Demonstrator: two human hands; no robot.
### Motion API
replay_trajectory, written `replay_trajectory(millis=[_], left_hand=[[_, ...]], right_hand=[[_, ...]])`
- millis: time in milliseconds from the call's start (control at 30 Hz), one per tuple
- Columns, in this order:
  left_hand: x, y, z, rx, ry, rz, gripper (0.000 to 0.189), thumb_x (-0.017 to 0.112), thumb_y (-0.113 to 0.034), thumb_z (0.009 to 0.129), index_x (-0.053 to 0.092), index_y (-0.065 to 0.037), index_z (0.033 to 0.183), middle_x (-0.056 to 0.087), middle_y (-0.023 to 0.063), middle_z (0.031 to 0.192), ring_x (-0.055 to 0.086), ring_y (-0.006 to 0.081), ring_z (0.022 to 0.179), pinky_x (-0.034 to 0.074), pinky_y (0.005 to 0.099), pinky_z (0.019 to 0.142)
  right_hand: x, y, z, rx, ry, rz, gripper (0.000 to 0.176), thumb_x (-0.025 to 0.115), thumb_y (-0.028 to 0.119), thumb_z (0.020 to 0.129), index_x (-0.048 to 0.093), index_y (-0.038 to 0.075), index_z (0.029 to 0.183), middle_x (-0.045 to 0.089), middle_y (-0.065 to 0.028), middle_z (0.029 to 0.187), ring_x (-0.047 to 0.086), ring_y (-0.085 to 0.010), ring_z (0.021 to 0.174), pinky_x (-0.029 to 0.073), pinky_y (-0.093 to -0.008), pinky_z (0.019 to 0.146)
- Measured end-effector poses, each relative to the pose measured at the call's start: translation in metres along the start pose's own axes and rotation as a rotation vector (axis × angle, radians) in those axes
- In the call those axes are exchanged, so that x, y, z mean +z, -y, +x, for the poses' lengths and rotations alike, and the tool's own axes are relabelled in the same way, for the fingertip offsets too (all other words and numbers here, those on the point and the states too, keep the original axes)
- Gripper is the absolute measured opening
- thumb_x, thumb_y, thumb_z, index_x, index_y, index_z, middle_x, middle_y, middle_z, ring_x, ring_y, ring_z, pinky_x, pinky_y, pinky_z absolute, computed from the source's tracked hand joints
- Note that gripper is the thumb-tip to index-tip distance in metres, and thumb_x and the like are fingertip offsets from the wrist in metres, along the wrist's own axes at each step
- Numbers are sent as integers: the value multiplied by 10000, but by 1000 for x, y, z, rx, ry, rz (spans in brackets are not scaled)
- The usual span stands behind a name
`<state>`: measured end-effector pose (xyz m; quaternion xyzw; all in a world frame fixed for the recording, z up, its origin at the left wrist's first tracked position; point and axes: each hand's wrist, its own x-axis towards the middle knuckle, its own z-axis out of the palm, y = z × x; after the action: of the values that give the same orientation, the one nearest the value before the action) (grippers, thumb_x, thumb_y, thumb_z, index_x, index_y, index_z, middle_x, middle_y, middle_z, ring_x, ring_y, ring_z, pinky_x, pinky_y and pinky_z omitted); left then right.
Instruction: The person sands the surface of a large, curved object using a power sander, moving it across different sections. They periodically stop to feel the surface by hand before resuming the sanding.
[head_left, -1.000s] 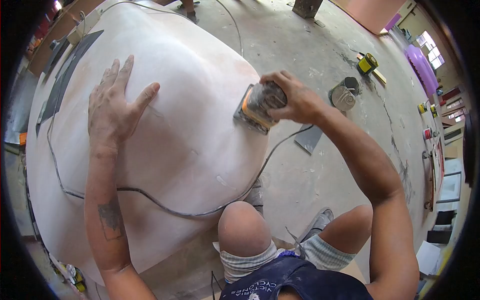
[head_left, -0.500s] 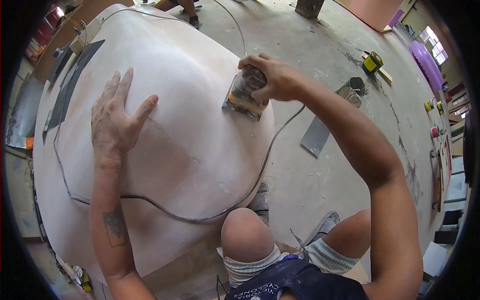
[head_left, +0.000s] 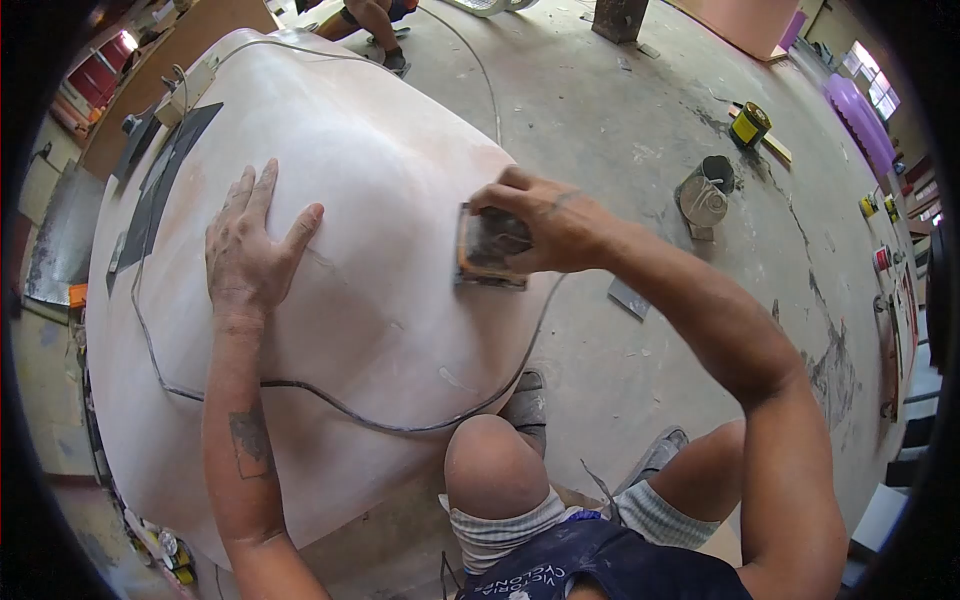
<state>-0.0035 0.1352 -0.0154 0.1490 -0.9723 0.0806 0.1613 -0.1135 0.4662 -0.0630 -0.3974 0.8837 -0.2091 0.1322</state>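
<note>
One sander (head_left: 492, 242), probably heavy, best held on top.
Our right fingers (head_left: 508, 198) clasp it; left fingers (head_left: 263, 190) lie spread on the shell (head_left: 375, 225).

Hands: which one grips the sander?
The right hand, curled around the sander; the left hand lies spread on the pale curved surface.

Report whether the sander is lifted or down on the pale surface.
Down, it appears: the sander, in the right hand, has its base against the pale surface.
</note>
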Motion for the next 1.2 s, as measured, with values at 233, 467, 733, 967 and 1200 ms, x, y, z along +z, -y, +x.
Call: replay_trajectory(millis=[233, 467, 733, 967, 1200], left_hand=[[-2, -2, 1, -16, -5, -10, 918, 593, -768, 930, 499, -164, 1615, 472, 197, 1653, 406, 347, 1560, 318, 492, 1272], [-5, -4, 0, -25, 2, -9, 896, 600, -749, 934, 505, -171, 1612, 480, 181, 1652, 413, 334, 1557, 323, 487, 1270], [-2, -2, -3, -29, -5, -3, 894, 592, -760, 931, 514, -178, 1607, 493, 179, 1643, 430, 331, 1547, 326, 484, 1268], [4, 1, 1, -28, -52, -3, 928, 600, -813, 887, 547, -203, 1584, 533, 156, 1617, 467, 301, 1527, 345, 479, 1266], [5, 2, -2, -12, -43, 0, 888, 590, -757, 937, 529, -166, 1596, 505, 185, 1632, 454, 338, 1529, 335, 489, 1257]], right_hand=[[8, 24, -4, -30, -53, 54, 636, 837, 282, 835, 593, 284, 1422, 581, -115, 1370, 636, -358, 1292, 563, -455, 1063], [6, 27, 19, -43, -150, 34, 733, 835, 166, 719, 604, 284, 1406, 578, -94, 1349, 644, -331, 1260, 575, -422, 1069], [6, 35, 4, 40, -75, 53, 750, 855, 182, 709, 602, 284, 1408, 576, -87, 1351, 640, -324, 1267, 580, -432, 1088], [23, 34, 7, -105, -227, 53, 716, 848, 212, 763, 586, 276, 1427, 564, -113, 1370, 643, -364, 1260, 578, -467, 1057], [23, 38, -9, -21, -156, 56, 696, 835, 235, 804, 571, 263, 1447, 567, -128, 1365, 652, -373, 1242, 565, -459, 1057]])
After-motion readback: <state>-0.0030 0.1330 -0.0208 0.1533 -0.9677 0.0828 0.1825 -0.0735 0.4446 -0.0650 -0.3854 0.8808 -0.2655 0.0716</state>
